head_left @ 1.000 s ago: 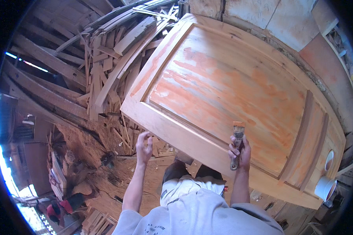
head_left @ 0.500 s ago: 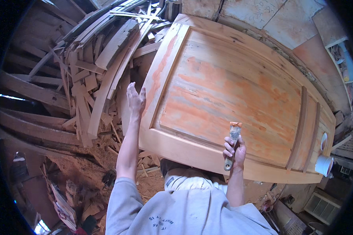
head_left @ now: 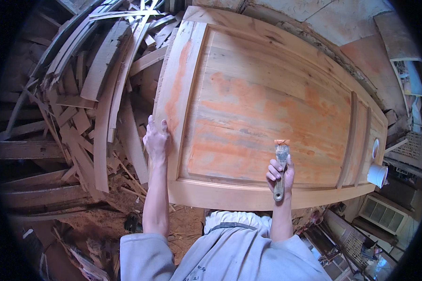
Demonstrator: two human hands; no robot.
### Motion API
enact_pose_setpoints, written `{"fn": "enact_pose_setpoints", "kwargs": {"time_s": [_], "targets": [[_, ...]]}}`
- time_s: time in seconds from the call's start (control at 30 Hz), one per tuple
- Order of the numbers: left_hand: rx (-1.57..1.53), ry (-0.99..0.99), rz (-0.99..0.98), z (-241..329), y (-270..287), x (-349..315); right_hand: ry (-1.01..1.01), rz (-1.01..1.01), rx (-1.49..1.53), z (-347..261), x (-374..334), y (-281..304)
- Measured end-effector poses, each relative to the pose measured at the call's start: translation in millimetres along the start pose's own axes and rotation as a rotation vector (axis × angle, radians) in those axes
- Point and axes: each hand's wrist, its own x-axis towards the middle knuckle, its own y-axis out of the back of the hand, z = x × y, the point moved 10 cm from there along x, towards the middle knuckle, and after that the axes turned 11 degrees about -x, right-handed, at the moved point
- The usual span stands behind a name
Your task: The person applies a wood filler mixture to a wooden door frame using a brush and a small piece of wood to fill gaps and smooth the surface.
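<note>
A large wooden door panel (head_left: 314,159) lies before me, its face smeared with patches of orange filler (head_left: 229,86). My right hand (head_left: 281,174) is closed around the handle of a putty knife (head_left: 281,157), held over the panel's near side. The blade points away from me, with a dab of orange filler on its tip. At the door's left edge is my left hand (head_left: 156,139), thumb and fingers apart and nothing held; it appears to touch the edge.
Scrap boards and offcuts (head_left: 103,61) are heaped to the left of the door. A white tub (head_left: 377,175) stands at the door's right end beside a round white lid or container (head_left: 375,148). Sawdust (head_left: 187,227) covers the floor nearby. A wall runs behind the door.
My left hand has come down from a raised position to the door's left edge. The right hand still holds the putty knife over the panel. The view has shifted.
</note>
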Motion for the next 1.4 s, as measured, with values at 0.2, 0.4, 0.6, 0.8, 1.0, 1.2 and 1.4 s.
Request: {"fn": "enact_pose_setpoints", "kwargs": {"time_s": [0.2, 0.4, 0.6, 0.8, 1.0, 1.2, 1.4], "targets": [[-0.017, -0.031, 0.026, 5, -1, 1, -0.097, -0.087, -0.028, -4, 21, -10], [-0.01, 0.03, 0.057, 1, -1, 3, -0.113, -0.057, -0.077, -33, 39, -7], [0.013, 0.1, 0.025, -10, -8, 1, -0.185, -0.071, -0.583, 2, 56, -15], [-0.024, 0.12, -0.021, -4, -7, 1, 0.624, -0.03, -2.037, 22, 86, -84], [-0.007, 0.134, -0.047, -6, -12, 2, 0.297, 0.187, -2.367, 43, 115, -61], [-0.028, 0.067, 0.032, -9, -1, -3, 0.151, -0.109, -2.621, 26, 102, -68], [-0.03, 0.056, 0.046, -2, -3, 3, 0.241, -0.47, -2.696, 50, 136, -133]]}}
